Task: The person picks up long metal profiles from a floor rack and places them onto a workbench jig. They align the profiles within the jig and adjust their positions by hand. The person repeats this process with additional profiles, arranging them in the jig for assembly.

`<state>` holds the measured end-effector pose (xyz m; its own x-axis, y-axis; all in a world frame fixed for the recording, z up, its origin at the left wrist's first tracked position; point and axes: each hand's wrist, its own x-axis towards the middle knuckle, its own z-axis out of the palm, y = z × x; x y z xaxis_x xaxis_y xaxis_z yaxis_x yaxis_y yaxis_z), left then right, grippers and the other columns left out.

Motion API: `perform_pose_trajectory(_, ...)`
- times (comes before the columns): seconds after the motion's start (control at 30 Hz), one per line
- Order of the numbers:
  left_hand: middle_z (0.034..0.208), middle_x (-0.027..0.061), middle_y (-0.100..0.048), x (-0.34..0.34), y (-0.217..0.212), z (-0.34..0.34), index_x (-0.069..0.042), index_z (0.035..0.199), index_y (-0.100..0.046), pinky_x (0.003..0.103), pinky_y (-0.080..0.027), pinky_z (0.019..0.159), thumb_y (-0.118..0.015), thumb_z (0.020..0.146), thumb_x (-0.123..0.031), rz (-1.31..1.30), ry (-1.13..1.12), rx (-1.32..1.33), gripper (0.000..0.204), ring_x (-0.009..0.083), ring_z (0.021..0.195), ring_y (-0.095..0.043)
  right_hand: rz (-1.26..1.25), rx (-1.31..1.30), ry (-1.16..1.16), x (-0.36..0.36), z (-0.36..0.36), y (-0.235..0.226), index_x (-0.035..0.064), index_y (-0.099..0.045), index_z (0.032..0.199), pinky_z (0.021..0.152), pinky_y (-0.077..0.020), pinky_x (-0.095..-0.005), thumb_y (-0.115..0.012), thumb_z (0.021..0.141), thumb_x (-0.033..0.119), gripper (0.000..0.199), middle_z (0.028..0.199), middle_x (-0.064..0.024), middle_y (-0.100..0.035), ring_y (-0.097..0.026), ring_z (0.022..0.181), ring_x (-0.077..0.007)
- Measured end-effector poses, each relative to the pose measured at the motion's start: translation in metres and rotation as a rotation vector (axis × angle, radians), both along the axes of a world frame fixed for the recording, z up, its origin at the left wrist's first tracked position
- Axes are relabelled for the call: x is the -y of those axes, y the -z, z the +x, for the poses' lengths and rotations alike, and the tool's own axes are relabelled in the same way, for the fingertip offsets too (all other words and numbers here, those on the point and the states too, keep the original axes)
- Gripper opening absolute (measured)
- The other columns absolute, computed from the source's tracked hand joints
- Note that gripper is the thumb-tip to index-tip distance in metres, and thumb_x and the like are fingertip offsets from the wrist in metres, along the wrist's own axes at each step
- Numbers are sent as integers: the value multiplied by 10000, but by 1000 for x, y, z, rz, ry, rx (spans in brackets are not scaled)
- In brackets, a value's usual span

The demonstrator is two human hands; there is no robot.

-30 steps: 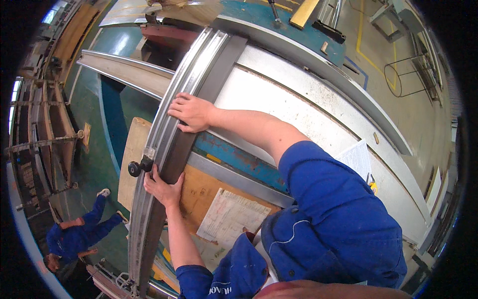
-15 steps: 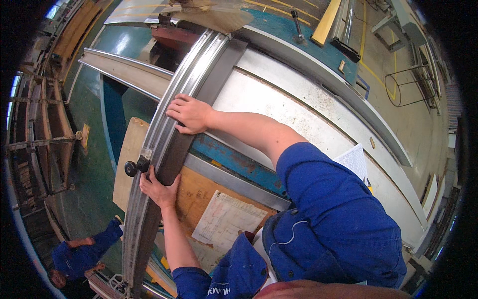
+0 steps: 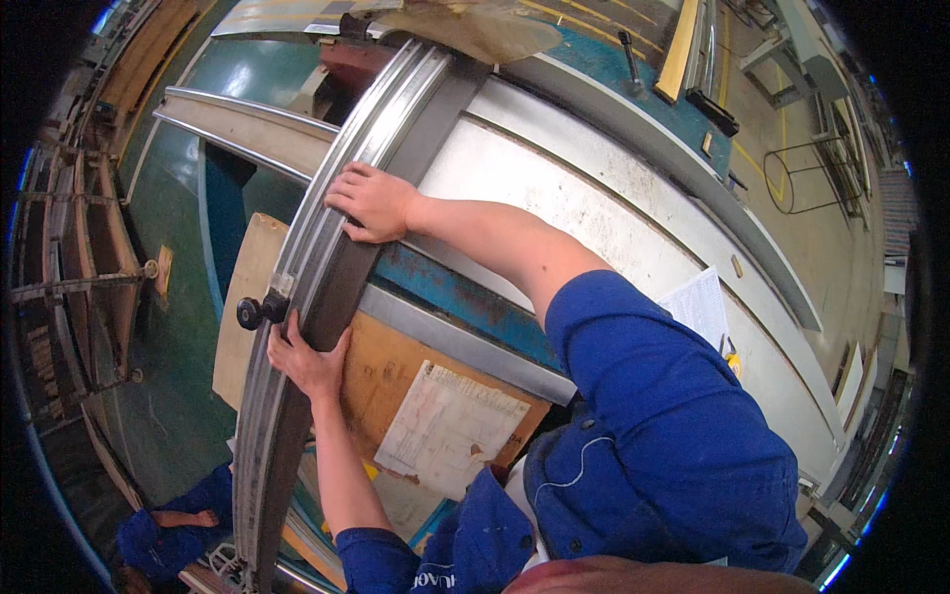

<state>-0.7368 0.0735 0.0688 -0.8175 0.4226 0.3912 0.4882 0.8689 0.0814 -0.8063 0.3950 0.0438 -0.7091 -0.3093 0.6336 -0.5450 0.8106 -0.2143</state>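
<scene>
A long, grooved metal rail [image 3: 319, 238] curves across the left half of the view, with a dark grey side. My right hand [image 3: 374, 203] grips it on its upper stretch, fingers bent over the top. Lower down, my left hand [image 3: 309, 366] spans the same rail, its fingers over the far edge and its thumb on the near side. Just above my left fingers, a black knob [image 3: 251, 314] sits on a stop clamped to the rail. The pale machine table [image 3: 554, 188] lies to the right of the rail.
A wooden board with a worn paper sheet [image 3: 450, 426] lies below my arms. A printed sheet [image 3: 699, 305] and a yellow-handled tool [image 3: 732, 360] rest on the table. A support arm [image 3: 247, 134] juts left. A co-worker [image 3: 178, 530] is at the lower left; wooden racks [image 3: 94, 238] stand beyond.
The whole view has shifted a little, with the rail and both hands slightly higher and further left. Both hands keep their hold. The co-worker at lower left has changed posture.
</scene>
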Motion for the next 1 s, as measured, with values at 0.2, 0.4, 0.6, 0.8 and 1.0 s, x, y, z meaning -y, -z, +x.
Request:
perform_pose_trajectory(0.2, 1379, 247, -468, 3, -3, 5, -131, 1429, -518, 572, -303, 1118, -910, 631, -531, -11, 5, -22, 975, 426, 1307, -415, 37, 6, 80, 9, 5, 3, 49, -613, 1234, 1186, -340, -464, -664, 850, 320, 472, 1244, -116, -612, -549, 1243, -283)
perform_pose_trajectory(0.4, 1377, 234, -476, -2, -12, 11, -139, 1429, -507, 578, -313, 1121, -921, 617, -530, 4, 30, -41, 991, 420, 1309, -422, -108, 128, 133, 53, 89, -22, 36, -554, 1363, 1227, -286, -511, -691, 881, 256, 548, 1486, -171, -504, -393, 1447, -375)
perform_pose_trajectory(0.6, 1407, 246, -478, 2, -19, 20, -153, 1436, -508, 554, -321, 1134, -911, 641, -534, -56, -3, -34, 969, 415, 1341, -424, -345, 289, -13, 54, 344, -33, 29, -593, 1239, 1119, -420, -523, -699, 844, 102, 416, 1363, -210, -568, -523, 1313, -407)
perform_pose_trajectory(0.8, 1405, 304, -505, 6, -36, 23, -84, 1423, -517, 542, -414, 1075, -892, 697, -501, -140, 116, 54, 917, 469, 1289, -491, -433, 362, 585, 17, 565, -51, 41, -644, 1162, 1075, -454, -468, -667, 833, 40, 330, 1249, -171, -646, -590, 1230, -359)
perform_pose_trajectory(1.0, 1320, 266, -541, 16, -12, 101, 16, 1383, -532, 516, -439, 1049, -735, 913, -479, -5, -100, 110, 712, 439, 1277, -479, -484, 312, 741, -29, 672, -41, 25, -651, 1160, 1041, -476, -454, -668, 824, 11, 337, 1227, -173, -657, -600, 1206, -368)
